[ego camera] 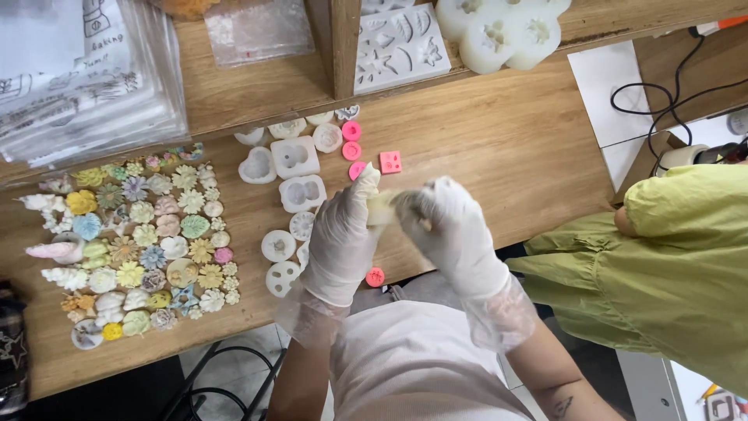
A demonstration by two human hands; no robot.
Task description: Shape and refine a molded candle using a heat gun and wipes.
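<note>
Wooden table (506,140) under even light, wooden shelf (257,90) along its back, pale floor (257,351) beneath

At the left of the frame a spread of small pastel cast flowers and shells (140,242) lies in rows on the wooden desk (506,148). Just right of them sits a cluster of white silicone moulds (294,175), with a few pink moulds (366,152) beyond — one pink round mould (375,276) lies alone near the desk's front edge. Along the top, a raised shelf (257,86) carries a stack of clear plastic packets (86,78) at upper left, a grey flat mould sheet (399,47) at centre, and a large white flower-shaped mould (502,31). At the right, a person in a green garment (670,257) sits — black cables (662,93) trail at upper right.
</note>
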